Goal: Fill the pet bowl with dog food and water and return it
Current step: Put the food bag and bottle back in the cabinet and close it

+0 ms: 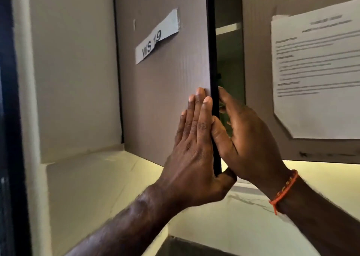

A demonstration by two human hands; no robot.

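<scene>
**Upper cabinets, pale wall, lit worktop below**

Grey-brown wall cabinet door (pixel 163 76) stands ajar, its dark edge facing the camera; a torn white label (pixel 156 36) reading "WS 19" is stuck on it at a slant. Through the gap, a pale shelf (pixel 228 28) shows inside the dim cabinet interior. Neighbouring cabinet door (pixel 257 61) to the right is closed and carries a printed paper sheet (pixel 315 76), text blurred. Off-white wall (pixel 74 70) at left, dark vertical frame (pixel 11 119) at far left. Warm yellowish light falls under the cabinets onto a pale marbled worktop (pixel 243 216).
</scene>
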